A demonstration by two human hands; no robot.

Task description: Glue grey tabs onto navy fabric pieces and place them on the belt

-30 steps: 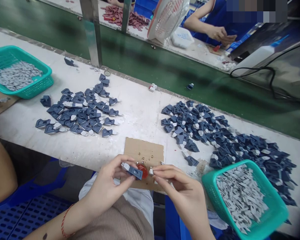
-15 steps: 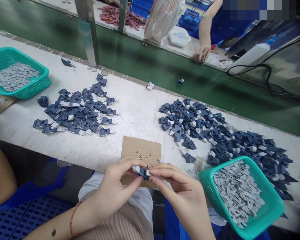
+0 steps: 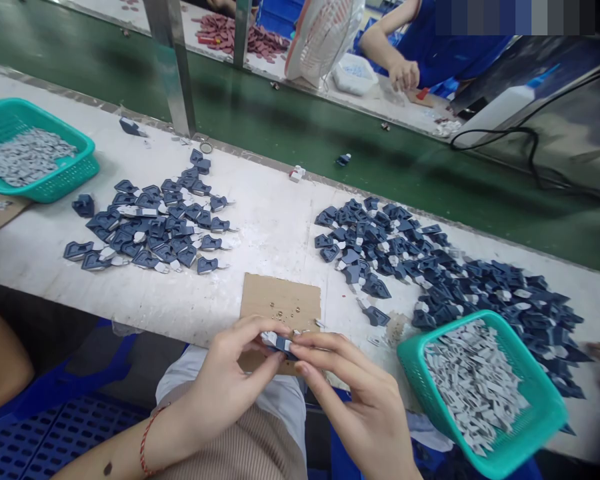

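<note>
My left hand (image 3: pixel 240 363) pinches a small dark blue and white plastic part (image 3: pixel 282 344) between thumb and fingers, just above the near edge of a brown cardboard piece (image 3: pixel 280 291). From the other side, my right hand (image 3: pixel 353 383) has its fingertips on the white end of that same part; its thumb sits a little lower. My fingers cover some of the part. Several tiny round metal bits lie on the cardboard. At its right edge is a small white piece (image 3: pixel 320 323).
Heaps of blue and white parts lie left (image 3: pixel 150 223) and right (image 3: pixel 455 273). Teal baskets of small grey pieces stand at far left (image 3: pixel 63 190) and near right (image 3: pixel 535 427). Beyond the table runs a green belt (image 3: pixel 260 127), with a metal post (image 3: pixel 173 73); a co-worker's hand (image 3: pixel 404 75) is across it.
My right thumb has dropped slightly away from its fingertips. Small items on the green belt have shifted left. The co-worker's hand across has lifted back, and a blurred hand shows at the right edge.
</note>
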